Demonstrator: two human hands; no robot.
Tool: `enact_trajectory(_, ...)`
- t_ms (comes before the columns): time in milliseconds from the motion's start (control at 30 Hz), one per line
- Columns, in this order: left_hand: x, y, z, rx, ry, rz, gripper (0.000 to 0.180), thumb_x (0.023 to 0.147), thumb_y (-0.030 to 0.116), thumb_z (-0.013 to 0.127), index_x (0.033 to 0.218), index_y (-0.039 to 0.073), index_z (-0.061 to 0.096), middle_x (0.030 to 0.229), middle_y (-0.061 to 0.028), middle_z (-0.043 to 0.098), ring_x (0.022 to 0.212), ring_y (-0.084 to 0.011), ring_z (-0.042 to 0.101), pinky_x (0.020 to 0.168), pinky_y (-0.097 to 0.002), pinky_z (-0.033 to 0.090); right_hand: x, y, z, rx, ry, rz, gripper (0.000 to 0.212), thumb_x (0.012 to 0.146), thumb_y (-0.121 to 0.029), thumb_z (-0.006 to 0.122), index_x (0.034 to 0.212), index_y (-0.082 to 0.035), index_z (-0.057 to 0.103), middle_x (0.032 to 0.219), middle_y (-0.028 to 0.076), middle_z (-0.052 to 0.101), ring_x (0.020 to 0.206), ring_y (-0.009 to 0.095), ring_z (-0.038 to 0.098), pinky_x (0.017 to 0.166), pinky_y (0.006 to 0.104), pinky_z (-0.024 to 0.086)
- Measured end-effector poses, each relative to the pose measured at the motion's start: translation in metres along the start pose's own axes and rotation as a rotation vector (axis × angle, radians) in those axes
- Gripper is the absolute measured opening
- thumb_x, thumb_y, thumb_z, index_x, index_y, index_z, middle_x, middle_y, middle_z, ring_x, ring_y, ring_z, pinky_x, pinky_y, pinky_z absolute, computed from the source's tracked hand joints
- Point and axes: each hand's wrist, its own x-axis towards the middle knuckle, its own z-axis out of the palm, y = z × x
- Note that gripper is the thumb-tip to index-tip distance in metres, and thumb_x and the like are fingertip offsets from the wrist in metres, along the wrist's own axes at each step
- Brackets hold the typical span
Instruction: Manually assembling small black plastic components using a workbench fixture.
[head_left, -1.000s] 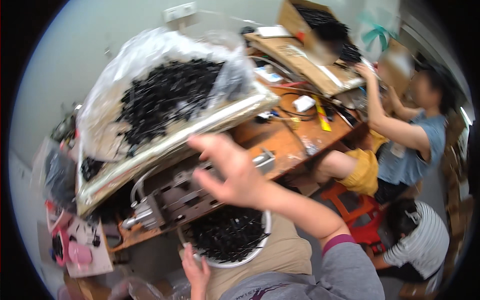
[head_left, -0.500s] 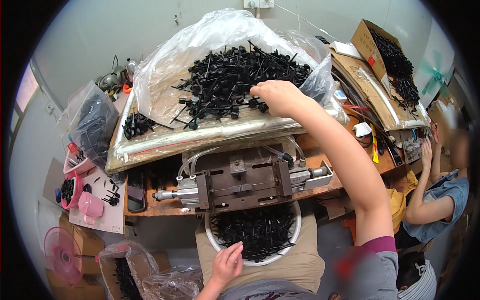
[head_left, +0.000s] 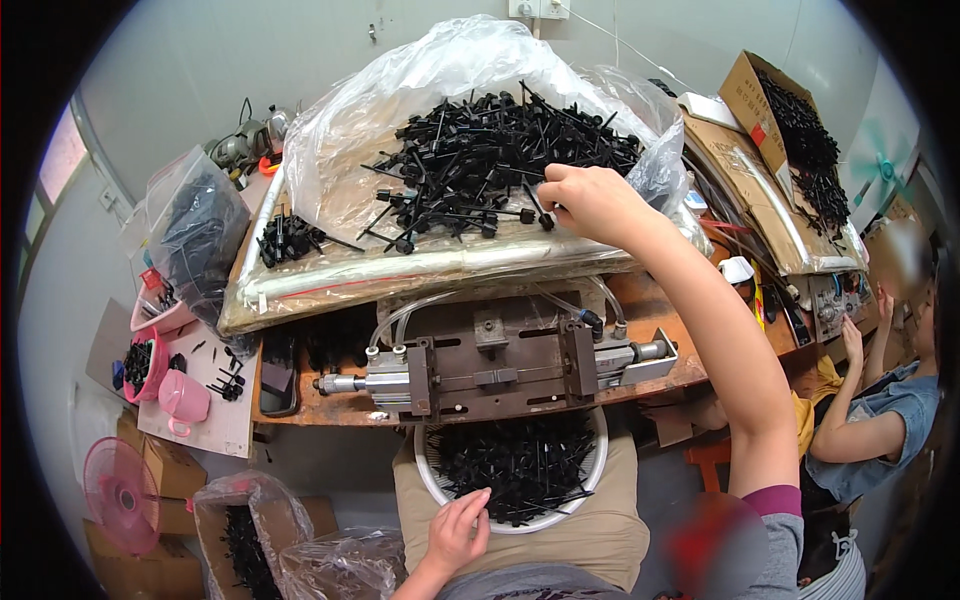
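Observation:
Black plastic parts with thin stems and knobbed heads form a large pile (head_left: 490, 150) on a plastic-lined board. At the near right edge of this pile is my right hand (head_left: 592, 203), fingers bent in a pinch on one black stemmed part (head_left: 543, 214); the fingertips partly hide the grip. My left hand (head_left: 460, 530) rests by the near left rim of a white basket (head_left: 598, 470) on my lap, fingers loosely stretched out and holding nothing visible. More black stemmed parts (head_left: 515, 460) fill the basket. Between basket and pile sits a metal clamping fixture (head_left: 495, 375) with air tubes.
Left of the fixture lies a dark phone (head_left: 280, 385). Pink containers (head_left: 184, 397) and loose parts stand on a side board. A pink fan (head_left: 122, 495) and an open bagged box (head_left: 245, 545) are lower left. To the right, another person (head_left: 868, 435) works beside a tilted carton (head_left: 755, 100).
My right hand has lowered slightly at the pile's edge, and the part at its fingertips now points downward. My left hand stays by the basket rim. The whole view has shifted a little.

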Motion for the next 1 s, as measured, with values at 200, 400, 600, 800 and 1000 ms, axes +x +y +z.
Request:
enact_trajectory(200,0.019,0.011,-0.008,-0.014,0.03,0.055,0.055,0.074,-0.009,0.069,0.125,0.004,0.055,0.111,-0.0128,0.068,0.081,-0.0247,0.068,0.067,-0.0321,0.053,-0.008,0.006,0.005,0.29,0.377,-0.009,0.01,0.079,-0.006,0.071,0.086,-0.004,0.065,0.086,0.01,0.058,0.074,0.029,0.062,0.066,0.037,0.051)
enact_trajectory(400,0.072,0.029,-0.024,-0.091,0.068,0.16,0.057,0.073,-0.011,0.066,0.127,0.002,0.052,0.109,-0.0162,0.067,0.077,-0.021,0.069,0.071,-0.0317,0.054,-0.029,0.0,-0.022,0.925,0.517,0.478,0.018,0.08,-0.011,0.077,0.095,-0.003,0.071,0.089,0.003,0.07,0.072,0.009,0.062,0.064,0.0239,0.049)
enact_trajectory(600,0.133,0.055,-0.041,-0.3,0.157,-0.055,0.042,0.079,-0.01,0.066,0.12,-0.004,0.059,0.106,-0.0154,0.065,0.083,-0.0192,0.068,0.077,-0.0302,0.055,-0.076,-0.092,-0.004,0.577,0.842,0.115,0.017,0.077,-0.002,0.076,0.093,-0.003,0.07,0.09,0.01,0.07,0.079,0.022,0.068,0.072,0.0288,0.054)
enact_trajectory(800,0.159,0.064,-0.042,-0.408,0.153,-0.144,0.045,0.074,-0.003,0.079,0.115,-0.004,0.062,0.11,-0.0139,0.061,0.09,-0.0188,0.066,0.083,-0.0302,0.054,-0.137,-0.169,0.027,0.518,0.72,-0.188,0.031,0.072,-0.004,0.069,0.101,0.009,0.068,0.101,0.023,0.068,0.082,0.029,0.071,0.068,0.034,0.061)
enact_trajectory(1000,0.159,0.062,-0.037,-0.289,0.113,-0.1,0.031,0.065,-0.002,0.082,0.092,-0.001,0.069,0.094,-0.0109,0.07,0.087,-0.0223,0.067,0.077,-0.0313,0.053,-0.16,-0.188,0.049,0.603,0.734,-0.113,0.032,0.073,-0.003,0.069,0.103,0.009,0.068,0.104,0.023,0.068,0.088,0.031,0.072,0.073,0.0341,0.062)
